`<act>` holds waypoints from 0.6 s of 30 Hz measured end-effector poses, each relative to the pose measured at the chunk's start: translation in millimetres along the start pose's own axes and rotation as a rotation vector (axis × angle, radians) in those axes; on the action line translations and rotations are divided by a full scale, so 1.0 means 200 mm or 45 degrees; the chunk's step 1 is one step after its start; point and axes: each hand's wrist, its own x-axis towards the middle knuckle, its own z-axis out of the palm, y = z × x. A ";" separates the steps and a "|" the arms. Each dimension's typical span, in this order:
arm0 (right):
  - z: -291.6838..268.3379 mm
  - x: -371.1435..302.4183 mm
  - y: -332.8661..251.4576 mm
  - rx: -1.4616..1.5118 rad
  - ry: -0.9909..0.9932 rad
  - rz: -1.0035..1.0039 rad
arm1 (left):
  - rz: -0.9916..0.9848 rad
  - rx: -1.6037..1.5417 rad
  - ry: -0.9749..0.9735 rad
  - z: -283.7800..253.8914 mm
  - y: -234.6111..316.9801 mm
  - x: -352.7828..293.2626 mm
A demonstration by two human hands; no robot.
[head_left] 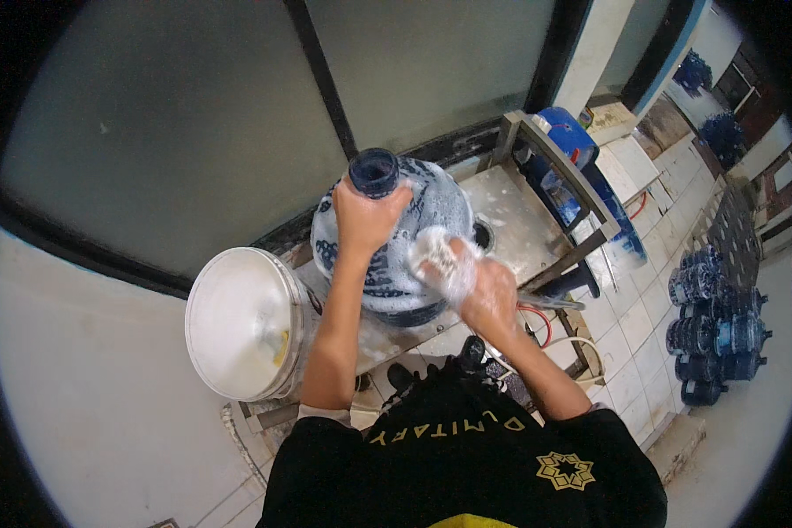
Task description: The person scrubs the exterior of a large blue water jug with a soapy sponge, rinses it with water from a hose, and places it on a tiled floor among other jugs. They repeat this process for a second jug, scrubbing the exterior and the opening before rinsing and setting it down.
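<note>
A large blue water jug, covered in white suds, stands upright on a metal bench with its open neck toward me. My left hand is wrapped round the jug just at the base of that neck. Against the jug's right side, my right hand presses a foamy whitish scrubbing pad. Thick lather hides the pad's exact shape and most of my right fingers. Foam also streaks the ribbed wall of the jug.
A white bucket with a yellow item inside stands left of the jug. The metal bench has a raised frame at its right end, beside blue containers. Hoses hang at the right. Several blue jugs are stacked farther right.
</note>
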 end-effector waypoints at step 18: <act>0.12 -0.12 0.01 0.039 0.106 0.106 | -0.006 0.372 -0.309 -0.19 0.00 -0.16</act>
